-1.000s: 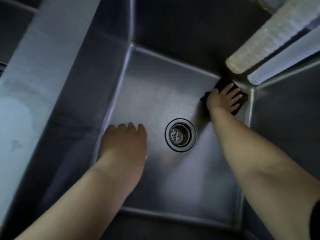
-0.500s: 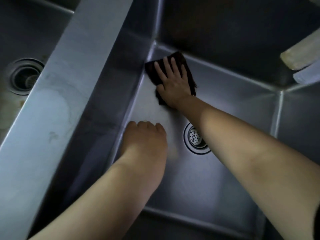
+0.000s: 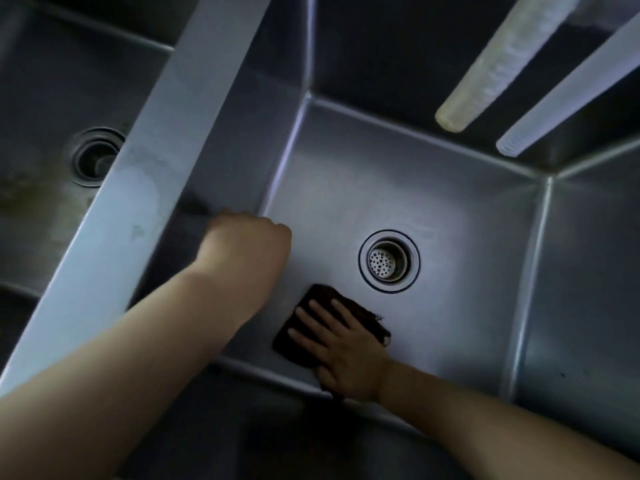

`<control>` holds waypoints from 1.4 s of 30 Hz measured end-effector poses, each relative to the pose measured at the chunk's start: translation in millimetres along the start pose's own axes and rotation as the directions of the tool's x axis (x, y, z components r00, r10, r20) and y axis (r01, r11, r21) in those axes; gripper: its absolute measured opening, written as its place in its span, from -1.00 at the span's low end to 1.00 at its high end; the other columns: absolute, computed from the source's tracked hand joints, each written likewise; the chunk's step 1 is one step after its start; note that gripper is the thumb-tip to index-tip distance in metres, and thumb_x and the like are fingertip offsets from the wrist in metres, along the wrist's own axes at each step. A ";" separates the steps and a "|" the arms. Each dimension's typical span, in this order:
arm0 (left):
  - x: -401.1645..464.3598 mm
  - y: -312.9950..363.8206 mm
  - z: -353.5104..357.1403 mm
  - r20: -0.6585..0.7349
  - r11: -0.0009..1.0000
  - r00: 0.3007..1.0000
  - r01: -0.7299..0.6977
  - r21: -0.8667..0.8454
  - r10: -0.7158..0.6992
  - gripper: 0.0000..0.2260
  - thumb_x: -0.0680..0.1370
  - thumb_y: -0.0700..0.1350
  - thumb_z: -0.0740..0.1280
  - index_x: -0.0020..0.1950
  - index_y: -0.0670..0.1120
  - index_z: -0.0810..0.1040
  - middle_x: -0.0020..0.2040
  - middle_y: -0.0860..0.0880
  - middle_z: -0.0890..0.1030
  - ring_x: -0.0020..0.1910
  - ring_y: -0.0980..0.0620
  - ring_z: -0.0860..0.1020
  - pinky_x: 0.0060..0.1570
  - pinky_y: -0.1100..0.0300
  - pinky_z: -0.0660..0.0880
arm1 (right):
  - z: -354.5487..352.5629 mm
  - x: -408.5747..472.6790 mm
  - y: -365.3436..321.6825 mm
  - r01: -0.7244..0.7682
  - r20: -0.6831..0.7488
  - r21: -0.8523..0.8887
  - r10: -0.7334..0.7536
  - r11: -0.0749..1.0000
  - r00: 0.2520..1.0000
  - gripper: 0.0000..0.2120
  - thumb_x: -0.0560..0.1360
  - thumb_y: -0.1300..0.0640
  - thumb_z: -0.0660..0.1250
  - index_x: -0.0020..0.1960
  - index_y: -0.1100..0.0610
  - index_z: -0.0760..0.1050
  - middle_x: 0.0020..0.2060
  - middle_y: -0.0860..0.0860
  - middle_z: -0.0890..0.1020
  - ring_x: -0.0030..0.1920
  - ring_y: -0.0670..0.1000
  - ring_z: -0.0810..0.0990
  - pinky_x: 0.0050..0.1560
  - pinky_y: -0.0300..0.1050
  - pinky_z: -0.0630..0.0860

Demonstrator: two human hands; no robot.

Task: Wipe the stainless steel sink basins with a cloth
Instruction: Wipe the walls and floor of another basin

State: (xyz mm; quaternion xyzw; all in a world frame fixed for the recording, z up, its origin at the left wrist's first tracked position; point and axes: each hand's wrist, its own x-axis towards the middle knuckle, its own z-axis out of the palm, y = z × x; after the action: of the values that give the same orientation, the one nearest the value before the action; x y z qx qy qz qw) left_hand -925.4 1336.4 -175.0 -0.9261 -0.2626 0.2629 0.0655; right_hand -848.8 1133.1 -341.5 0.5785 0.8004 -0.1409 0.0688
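Observation:
The right steel basin point(image 3: 460, 202) fills the view, with a round strainer drain point(image 3: 388, 260) in its floor. A dark brown cloth point(image 3: 320, 296) lies flat on the floor near the front edge, just below and left of the drain. My right hand point(image 3: 346, 348) presses on the cloth with its fingers spread straight. My left hand point(image 3: 246, 244) rests where the floor meets the left wall. It is blurred, holds nothing, and its fingertips are out of sight.
A broad steel divider point(image 3: 138, 168) separates this basin from a stained left basin point(image 3: 38, 109) with its own drain point(image 3: 95, 157). Two pale ribbed hoses point(image 3: 502, 60) point(image 3: 571, 84) hang over the far right corner.
My right hand has swept the cloth from the far left corner back to the near edge beside the drain. My left hand has slid left against the wall.

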 end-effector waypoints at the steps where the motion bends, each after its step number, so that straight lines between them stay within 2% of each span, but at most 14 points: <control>1: -4.9 -8.2 -4.1 -0.072 0.999 0.997 -0.024 0.025 0.026 -0.92 0.50 -0.04 0.31 -0.04 0.03 0.44 -0.07 0.01 0.57 -0.06 -0.04 0.57 -0.24 0.16 0.24 | -1.9 2.0 7.8 0.025 -0.006 0.000 -0.025 1.000 1.000 -0.34 0.46 -0.16 0.16 0.52 -0.02 0.16 0.50 0.08 0.19 0.50 0.18 0.12 0.42 0.32 0.05; 4: -10.9 -39.9 -14.7 -0.262 0.972 0.936 -0.223 0.073 0.235 -0.87 0.37 -0.07 0.43 -0.16 -0.03 0.52 -0.25 -0.05 0.61 -0.23 -0.13 0.59 -0.26 0.14 0.43 | -12.7 20.1 41.4 0.024 -0.024 0.020 -0.024 1.000 0.999 -0.36 0.47 -0.16 0.22 0.50 -0.01 0.21 0.49 0.07 0.22 0.49 0.19 0.15 0.42 0.30 0.13; 7: -11.2 -64.6 -18.8 -0.337 0.915 0.851 -0.386 0.115 0.402 -0.85 0.29 -0.06 0.46 -0.23 -0.09 0.59 -0.35 -0.08 0.60 -0.30 -0.16 0.58 -0.24 0.07 0.50 | -25.9 50.9 85.1 -0.117 -0.100 0.003 0.117 0.993 0.988 -0.40 0.47 -0.14 0.18 0.47 0.03 0.29 0.45 0.11 0.32 0.45 0.25 0.25 0.39 0.30 0.18; 10: -8.7 -67.7 -15.9 -0.349 0.892 0.822 -0.428 0.142 0.450 -0.87 0.35 -0.01 0.40 -0.21 -0.04 0.60 -0.34 -0.04 0.61 -0.27 -0.14 0.56 -0.20 0.07 0.45 | -39.5 87.7 136.7 -0.279 -0.140 0.014 0.278 0.960 0.950 -0.40 0.54 -0.11 0.17 0.52 0.06 0.15 0.50 0.15 0.20 0.50 0.26 0.10 0.46 0.21 -0.04; 12: -6.9 -67.8 -12.2 -0.357 0.889 0.815 -0.434 0.146 0.457 -0.93 0.32 -0.06 0.41 -0.28 -0.03 0.57 -0.38 -0.02 0.59 -0.30 -0.14 0.55 -0.22 0.08 0.44 | -49.1 115.3 169.7 -0.377 -0.129 0.029 0.378 0.926 0.917 -0.39 0.58 -0.11 0.12 0.55 0.04 0.01 0.53 0.14 0.07 0.53 0.22 -0.03 0.47 0.14 -0.16; 16: -5.2 -70.6 -9.8 -0.335 0.891 0.827 -0.433 0.136 0.452 -0.85 0.24 -0.16 0.46 -0.38 -0.02 0.50 -0.46 -0.01 0.54 -0.39 -0.12 0.53 -0.26 0.10 0.45 | -69.8 175.2 212.0 -0.565 -0.080 0.093 0.571 0.820 0.817 -0.36 0.58 -0.12 0.03 0.56 0.02 -0.14 0.55 0.12 -0.10 0.53 0.17 -0.19 0.45 0.17 -0.24; 19: -4.6 -70.8 -9.7 -0.314 0.887 0.830 -0.434 0.156 0.461 -0.87 0.26 -0.13 0.47 -0.35 -0.01 0.52 -0.45 0.00 0.55 -0.36 -0.12 0.55 -0.23 0.11 0.44 | -73.0 189.4 201.9 -0.613 -0.052 0.102 0.620 0.783 0.783 -0.35 0.58 -0.12 0.01 0.56 0.03 -0.17 0.54 0.15 -0.13 0.52 0.19 -0.21 0.44 0.23 -0.23; 24: -4.3 -69.6 -11.1 -0.314 0.889 0.832 -0.417 0.189 0.457 -0.86 0.25 -0.11 0.48 -0.36 -0.01 0.52 -0.44 -0.01 0.57 -0.35 -0.11 0.56 -0.22 0.12 0.44 | -59.0 162.0 137.6 -0.446 -0.082 0.107 0.455 0.889 0.887 -0.33 0.55 -0.10 0.06 0.56 0.04 -0.13 0.55 0.15 -0.08 0.53 0.20 -0.17 0.45 0.22 -0.23; 28: -6.0 -67.8 -10.8 -0.324 0.894 0.833 -0.404 0.196 0.448 -0.90 0.29 -0.12 0.42 -0.37 -0.01 0.51 -0.43 -0.01 0.57 -0.33 -0.11 0.56 -0.22 0.10 0.44 | -43.3 140.4 89.8 -0.336 -0.081 0.066 0.341 0.940 0.937 -0.33 0.55 -0.12 0.07 0.56 0.06 -0.08 0.54 0.16 -0.02 0.53 0.22 -0.12 0.44 0.23 -0.24; 33: -7.7 -66.5 -15.4 -0.271 0.905 0.865 -0.381 0.190 0.421 -0.92 0.31 -0.16 0.39 -0.35 -0.03 0.50 -0.40 -0.06 0.57 -0.31 -0.15 0.57 -0.19 0.08 0.42 | -29.3 118.2 40.7 -0.207 -0.064 0.094 0.213 0.974 0.975 -0.33 0.55 -0.12 0.10 0.56 0.06 -0.06 0.54 0.16 -0.01 0.52 0.23 -0.12 0.41 0.25 -0.34; 36: -6.9 -64.4 -14.5 -0.248 0.913 0.885 -0.344 0.220 0.393 -0.91 0.35 -0.12 0.34 -0.34 -0.01 0.46 -0.37 -0.05 0.57 -0.28 -0.14 0.56 -0.18 0.10 0.39 | -21.5 109.0 4.5 -0.123 -0.022 0.106 0.126 0.987 0.992 -0.34 0.57 -0.13 0.06 0.56 0.03 -0.12 0.55 0.13 -0.09 0.52 0.21 -0.19 0.37 0.24 -0.43; 39: -6.9 -65.5 -14.1 -0.237 0.907 0.883 -0.357 0.222 0.405 -0.83 0.34 -0.12 0.33 -0.35 0.02 0.34 -0.36 -0.05 0.57 -0.26 -0.14 0.56 -0.17 0.10 0.40 | -15.8 103.2 -27.0 -0.067 0.026 0.111 0.064 0.992 0.998 -0.37 0.59 -0.13 0.00 0.55 0.00 -0.17 0.55 0.11 -0.16 0.51 0.19 -0.27 0.34 0.22 -0.50; 42: -7.4 -63.7 -15.6 -0.212 0.902 0.886 -0.365 0.230 0.413 -0.75 0.31 -0.11 0.36 -0.35 0.04 0.27 -0.39 -0.06 0.55 -0.29 -0.14 0.55 -0.18 0.09 0.42 | -16.0 92.1 -38.2 0.071 0.062 0.115 -0.078 0.991 0.995 -0.43 0.61 -0.13 0.00 0.55 -0.07 -0.11 0.55 0.07 -0.15 0.52 0.17 -0.26 0.29 0.16 -0.59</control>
State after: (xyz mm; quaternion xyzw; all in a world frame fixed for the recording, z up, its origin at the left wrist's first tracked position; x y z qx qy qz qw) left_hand -951.4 1387.2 -141.8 -0.9759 -0.0349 0.1723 0.1295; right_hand -913.7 1210.4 -345.8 0.5462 0.8096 -0.2073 0.0575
